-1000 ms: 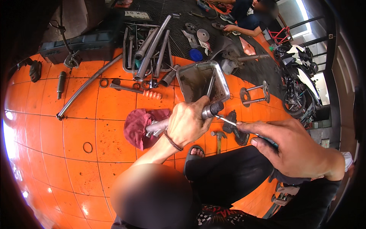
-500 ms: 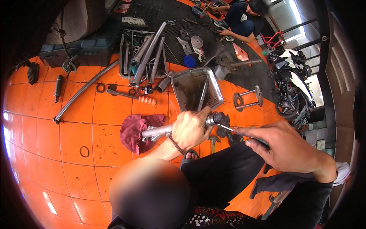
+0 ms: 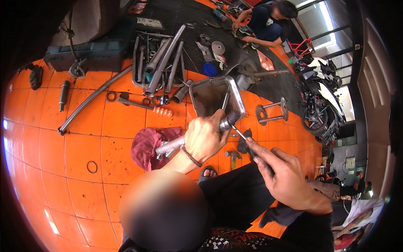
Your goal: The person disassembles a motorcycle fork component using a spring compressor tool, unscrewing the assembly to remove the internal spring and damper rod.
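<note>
My left hand is wrapped round a grey metal fork tube. The tube slants up to the right, and its dark ringed end sticks out past my fingers. In my closed right hand is a thin screwdriver; my fingers hide most of its handle. The tip of its shaft meets the rim of the tube's dark end. Under the tube's lower end lies a crumpled maroon rag. Just beyond my left hand stands a metal pan with dark oily residue and a rod in it.
A hammer lies near my foot. Further off are a rack of metal tubes, a long curved bar, an orange-handled tool and a loose ring. A co-worker crouches at the far right, near a motorcycle.
My right hand has moved left and down, and the screwdriver now points more steeply up at the tube's end. That end has shifted slightly left and up. The co-worker's hands have moved.
</note>
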The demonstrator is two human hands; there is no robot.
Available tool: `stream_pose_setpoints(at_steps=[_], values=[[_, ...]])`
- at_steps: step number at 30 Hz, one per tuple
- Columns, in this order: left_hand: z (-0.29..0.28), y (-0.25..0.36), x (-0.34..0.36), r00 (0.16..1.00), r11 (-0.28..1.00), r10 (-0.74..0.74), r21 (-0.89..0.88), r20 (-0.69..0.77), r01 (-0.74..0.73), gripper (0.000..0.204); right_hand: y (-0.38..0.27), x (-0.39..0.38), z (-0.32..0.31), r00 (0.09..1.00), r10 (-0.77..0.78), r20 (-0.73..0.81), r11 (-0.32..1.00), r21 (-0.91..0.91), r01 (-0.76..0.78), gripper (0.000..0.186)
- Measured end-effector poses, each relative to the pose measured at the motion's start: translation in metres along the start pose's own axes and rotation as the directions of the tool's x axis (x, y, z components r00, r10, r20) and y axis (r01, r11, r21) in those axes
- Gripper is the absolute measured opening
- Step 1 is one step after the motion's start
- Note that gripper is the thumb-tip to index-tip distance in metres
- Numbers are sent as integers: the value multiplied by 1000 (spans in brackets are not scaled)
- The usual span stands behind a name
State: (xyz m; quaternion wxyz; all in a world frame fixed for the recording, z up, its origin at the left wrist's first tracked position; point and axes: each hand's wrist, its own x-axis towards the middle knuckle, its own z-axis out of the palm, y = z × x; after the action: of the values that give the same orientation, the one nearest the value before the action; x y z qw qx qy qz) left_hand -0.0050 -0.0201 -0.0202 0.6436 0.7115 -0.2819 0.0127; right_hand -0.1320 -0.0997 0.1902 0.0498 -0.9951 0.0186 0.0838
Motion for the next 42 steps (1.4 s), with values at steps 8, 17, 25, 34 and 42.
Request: stream_pose_setpoints(at_steps=[8,17,25,34,42], values=[[-2,-4,-7,999,998,27,50,-26,-26,29,-8,0,42,980,82,-181,996,-2,-84,49],[-5,-7,-10,1000,1000,16,27,0,-16,30,3,13,11,997,47,-53,987,159,-39,38],[-9,-4,-5,996,997,-58,47,-72,61,30,-9,15,89,928,88,-361,975,224,-6,41],[1,-3,-7,993,997,-48,63,-106,55,28,-10,13,144,863,297,-409,883,462,-84,44],[4,-2,-15,993,998,2,63,-117,5,33,-25,17,179,827,436,-355,685,727,-49,56]])
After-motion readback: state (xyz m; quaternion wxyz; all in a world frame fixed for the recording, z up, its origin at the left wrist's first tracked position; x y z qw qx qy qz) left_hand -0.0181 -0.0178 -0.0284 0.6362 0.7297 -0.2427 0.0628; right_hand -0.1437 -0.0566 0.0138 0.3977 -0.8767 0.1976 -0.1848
